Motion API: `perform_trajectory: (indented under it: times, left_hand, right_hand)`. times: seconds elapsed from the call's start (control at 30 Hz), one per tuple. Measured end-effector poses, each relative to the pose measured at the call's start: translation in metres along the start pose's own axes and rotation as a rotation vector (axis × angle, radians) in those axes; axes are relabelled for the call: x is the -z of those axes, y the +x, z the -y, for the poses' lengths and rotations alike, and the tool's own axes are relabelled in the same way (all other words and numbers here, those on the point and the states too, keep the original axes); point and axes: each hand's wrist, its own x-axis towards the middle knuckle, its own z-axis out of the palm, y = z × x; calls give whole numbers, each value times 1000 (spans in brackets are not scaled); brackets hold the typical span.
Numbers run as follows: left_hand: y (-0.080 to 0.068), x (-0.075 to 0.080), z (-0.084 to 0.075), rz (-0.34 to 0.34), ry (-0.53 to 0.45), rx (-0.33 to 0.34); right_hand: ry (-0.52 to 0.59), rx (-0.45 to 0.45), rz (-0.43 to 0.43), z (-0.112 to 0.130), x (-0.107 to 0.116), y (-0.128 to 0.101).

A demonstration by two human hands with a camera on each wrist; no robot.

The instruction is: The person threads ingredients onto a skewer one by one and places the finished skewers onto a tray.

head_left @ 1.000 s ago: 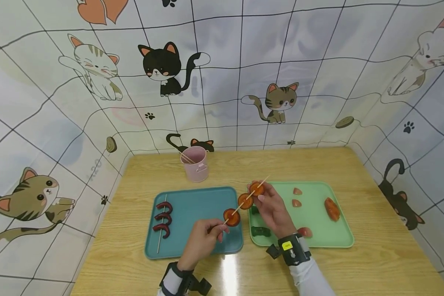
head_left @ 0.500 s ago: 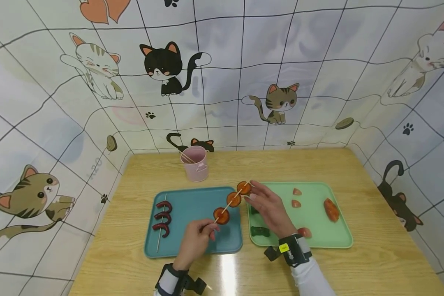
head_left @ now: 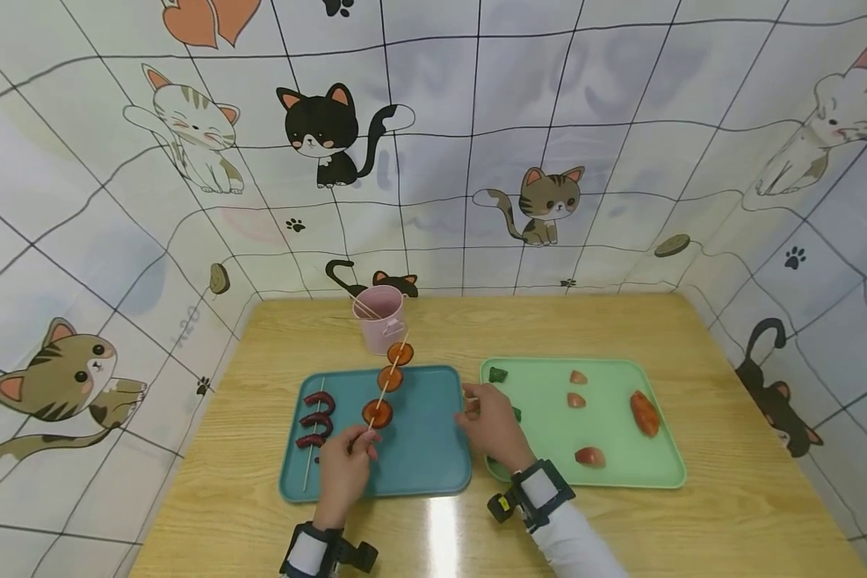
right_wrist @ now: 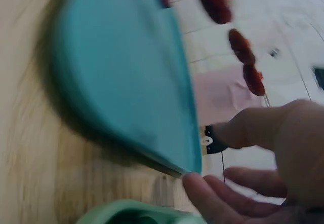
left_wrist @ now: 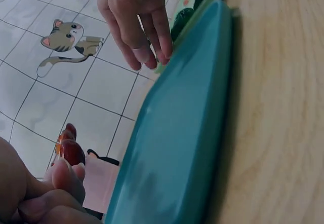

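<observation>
The right hand [head_left: 490,424] is hanging loose and empty, having let go, while the left hand [head_left: 347,470] alone is pinching the three-slice sausage skewer [head_left: 388,380] above the blue tray [head_left: 422,449].

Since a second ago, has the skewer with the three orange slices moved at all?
Yes. The skewer, pinched by the left hand, has swung left, from the gap between the trays to over the blue tray, nearer the pink cup.

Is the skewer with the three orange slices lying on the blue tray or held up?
Held up. The left hand pinches the lower end of the skewer, which slants above the blue tray; the right hand is off it.
</observation>
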Motion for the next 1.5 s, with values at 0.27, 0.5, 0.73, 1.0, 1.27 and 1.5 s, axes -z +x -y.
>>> perform_trajectory:
  times: [0.27,0.5,0.73,1.0,1.27,1.5]
  left_hand:
    - [-8,8,15,-57,31,140]
    - [-13,15,22,-94,87,232]
    - [-12,21,19,-71,132,244]
    - [-9,28,17,25,212,245]
    - [-7,29,15,12,325,134]
    - [-8,33,12,41,379,81]
  right_hand:
    - [-409,75,-91,6,-23,2]
    - [-434,84,-127,11,-27,4]
    - [-430,96,-132,11,-28,3]
    - [-404,95,-129,6,-30,2]
    - [-375,107,-139,2,-30,1]
    - [-360,96,-142,1,-30,-1]
